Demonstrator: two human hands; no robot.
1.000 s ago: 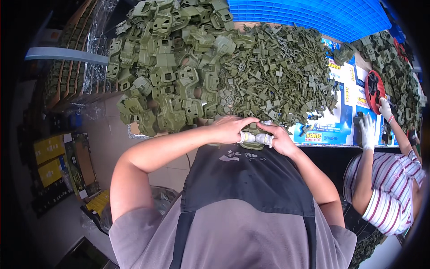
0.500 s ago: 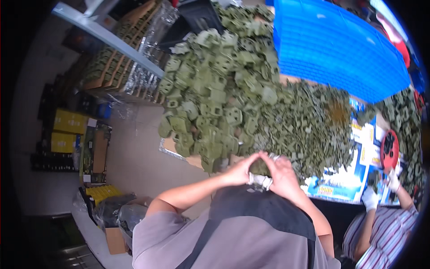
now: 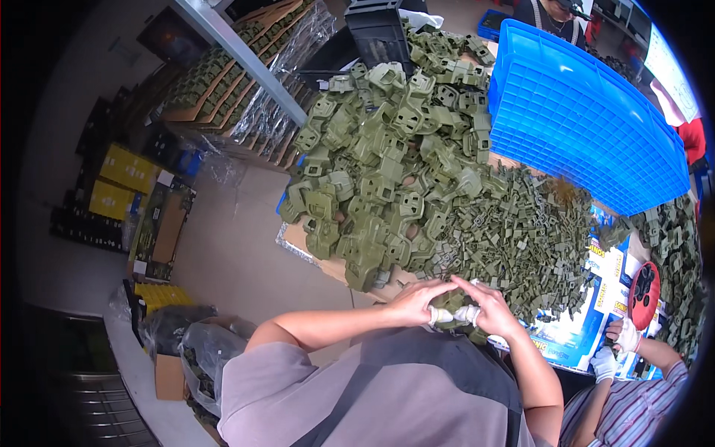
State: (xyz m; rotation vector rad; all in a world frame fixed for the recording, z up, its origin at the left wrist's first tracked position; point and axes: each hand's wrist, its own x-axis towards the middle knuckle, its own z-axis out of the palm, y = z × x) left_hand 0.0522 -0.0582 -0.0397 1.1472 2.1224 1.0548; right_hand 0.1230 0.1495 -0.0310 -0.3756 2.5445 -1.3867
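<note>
Near the front edge of the heap, my left hand (image 3: 411,305) and my right hand (image 3: 493,311) meet in front of my apron, with the forefingers touching at the tips. White wraps cover both thumbs, which point at each other. Between the hands an olive-green plastic part (image 3: 451,304) shows, gripped from both sides; my fingers hide most of it. Just beyond lie large moulded olive-green plastic parts (image 3: 365,238) in a pile. To their right spreads a heap of small olive-green plastic pieces (image 3: 514,238).
A big blue plastic crate (image 3: 588,127) stands at the back right, and a black bin (image 3: 378,37) at the back. On the right a co-worker's gloved hands (image 3: 622,339) are near a red round fan-like object (image 3: 644,294). Stacked cardboard layers (image 3: 223,97) stand behind a metal post (image 3: 249,63).
The view has shifted, so the table sits lower and farther right. My hands stay together, with more green showing between them. The co-worker's hands have come closer together.
</note>
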